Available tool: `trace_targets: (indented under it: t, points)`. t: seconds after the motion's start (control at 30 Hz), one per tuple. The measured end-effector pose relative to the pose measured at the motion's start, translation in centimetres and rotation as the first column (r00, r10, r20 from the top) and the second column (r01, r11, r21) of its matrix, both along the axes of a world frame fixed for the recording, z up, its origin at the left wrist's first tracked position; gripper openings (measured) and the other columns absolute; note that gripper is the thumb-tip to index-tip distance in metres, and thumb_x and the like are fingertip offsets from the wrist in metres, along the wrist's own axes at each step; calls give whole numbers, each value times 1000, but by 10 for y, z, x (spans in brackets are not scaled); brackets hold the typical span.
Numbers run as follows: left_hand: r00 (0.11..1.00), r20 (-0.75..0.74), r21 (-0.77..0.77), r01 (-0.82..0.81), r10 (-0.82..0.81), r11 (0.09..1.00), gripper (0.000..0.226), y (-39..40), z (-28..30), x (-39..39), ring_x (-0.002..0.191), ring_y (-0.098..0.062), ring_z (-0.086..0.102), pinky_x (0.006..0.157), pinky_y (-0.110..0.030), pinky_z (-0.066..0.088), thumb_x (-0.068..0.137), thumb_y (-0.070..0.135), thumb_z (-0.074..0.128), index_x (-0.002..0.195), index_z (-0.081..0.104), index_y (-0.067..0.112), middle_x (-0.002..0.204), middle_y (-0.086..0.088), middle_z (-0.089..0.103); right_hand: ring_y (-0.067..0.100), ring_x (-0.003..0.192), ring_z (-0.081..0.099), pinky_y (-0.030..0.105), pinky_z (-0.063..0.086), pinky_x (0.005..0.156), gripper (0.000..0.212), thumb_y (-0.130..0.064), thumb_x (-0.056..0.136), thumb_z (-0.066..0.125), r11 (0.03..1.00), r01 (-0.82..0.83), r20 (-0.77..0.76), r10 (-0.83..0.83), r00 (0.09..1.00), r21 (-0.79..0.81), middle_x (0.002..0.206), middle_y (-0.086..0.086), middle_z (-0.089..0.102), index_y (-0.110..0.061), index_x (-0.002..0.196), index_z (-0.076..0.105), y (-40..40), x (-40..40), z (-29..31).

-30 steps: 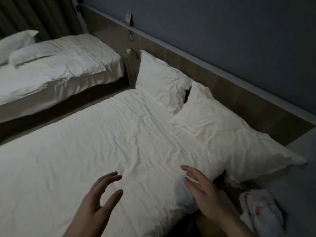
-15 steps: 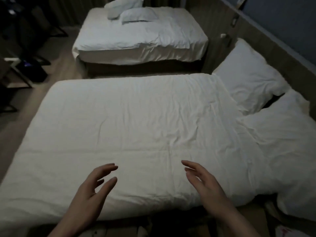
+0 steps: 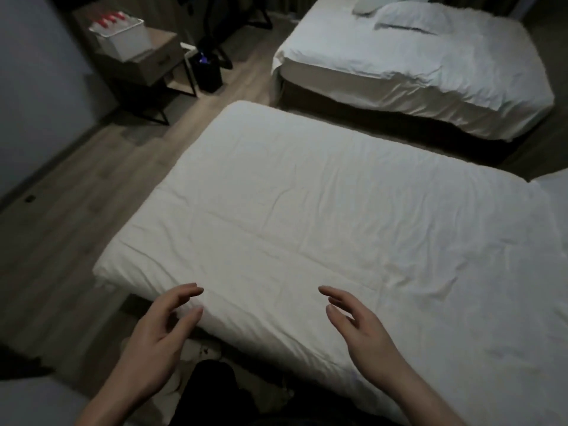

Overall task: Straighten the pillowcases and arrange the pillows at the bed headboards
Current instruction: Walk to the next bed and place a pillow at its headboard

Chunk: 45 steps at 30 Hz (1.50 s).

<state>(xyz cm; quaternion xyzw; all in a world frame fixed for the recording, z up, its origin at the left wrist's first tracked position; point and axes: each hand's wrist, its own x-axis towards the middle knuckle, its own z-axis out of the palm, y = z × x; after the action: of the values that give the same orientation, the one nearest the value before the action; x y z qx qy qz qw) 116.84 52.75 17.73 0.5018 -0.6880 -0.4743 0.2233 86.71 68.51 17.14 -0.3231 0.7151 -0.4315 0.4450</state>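
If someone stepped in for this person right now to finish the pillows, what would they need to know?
Left hand: open, holds nothing, over the near bed's front edge.
Right hand: open, holds nothing, over the same edge.
Near bed: white cover with creases; only a sliver of a pillow shows at the right edge, so its state cannot be judged from here.
Far bed: two pillows lie loosely at its top end, one overlapping the other.
Done: cannot tell.
Left: probably straighten and set the far bed's pillows; check the near bed's.
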Motion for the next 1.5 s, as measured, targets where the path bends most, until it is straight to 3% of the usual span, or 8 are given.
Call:
trace_targets:
  t: [0.23, 0.43, 0.53, 0.67, 0.8, 1.07, 1.37, 1.5]
  points:
    - [992, -50, -3, -118, 117, 993, 41, -49, -20, 77, 121, 0, 61, 97, -9, 44, 92, 55, 60, 121, 72, 29, 129, 16, 68, -12, 125, 55, 3, 43, 92, 28, -27, 104, 58, 995, -92, -12, 93, 996, 25, 129, -31, 65, -43, 124, 68, -67, 71, -10]
    - [990, -122, 105, -54, 67, 993, 48, -111, -46, 160, 122, -6, 65, 103, -22, 48, 89, 55, 56, 122, 73, 24, 126, 10, 73, 0, 127, 59, 37, 48, 109, 57, -81, 80, 58, 998, -31, 40, 29, 999, 51, 131, -20, 68, -46, 124, 69, -125, 178, -23]
    - [989, -136, 175, -36, 61, 984, 37, -137, -50, 202, 117, -8, 67, 98, -18, 49, 92, 42, 57, 119, 74, 23, 121, 9, 75, 3, 125, 62, 46, 49, 111, 21, -42, 100, 62, 997, 20, 100, -28, 995, 79, 125, -15, 72, -44, 118, 73, -147, 236, -28]
    - [988, -135, 227, -39, 71, 973, 30, -175, -54, 248, 116, -7, 67, 95, -18, 51, 93, 31, 56, 116, 75, 30, 120, 11, 75, 3, 122, 65, 26, 52, 105, 33, -19, 102, 59, 994, 53, 116, -64, 991, 97, 122, -15, 73, -46, 113, 74, -176, 291, -25]
    - [988, -133, 245, -40, 74, 969, 36, -212, -58, 279, 119, -9, 67, 101, -30, 51, 90, 40, 58, 118, 75, 26, 122, 8, 75, 3, 122, 64, 12, 48, 96, 28, -17, 103, 60, 994, 64, 97, -73, 993, 93, 124, -14, 73, -34, 120, 73, -216, 321, -26]
    - [978, -159, 249, -89, 131, 964, 30, -315, -64, 320, 117, -21, 69, 99, -35, 52, 95, 21, 55, 117, 74, 16, 118, -2, 76, 7, 123, 65, 40, 50, 110, 22, -23, 103, 61, 989, 139, 147, -145, 979, 50, 123, -10, 73, -32, 119, 74, -329, 368, -37]
    - [990, -118, 167, -58, 78, 984, 27, -450, -41, 340, 100, 3, 69, 84, -8, 50, 104, -5, 50, 114, 69, 12, 110, 13, 75, 10, 125, 63, 51, 49, 109, 29, -43, 94, 57, 989, 142, 136, -145, 980, 30, 126, -10, 71, -42, 119, 71, -462, 406, -32]
    - [990, -137, 135, -13, 32, 991, 26, -517, -51, 358, 108, -3, 69, 91, -12, 49, 97, 19, 53, 116, 70, 14, 114, 9, 75, 9, 124, 63, 52, 48, 109, 29, -46, 92, 57, 980, 193, 144, -199, 969, 49, 126, -12, 71, -44, 117, 71, -517, 428, -34]
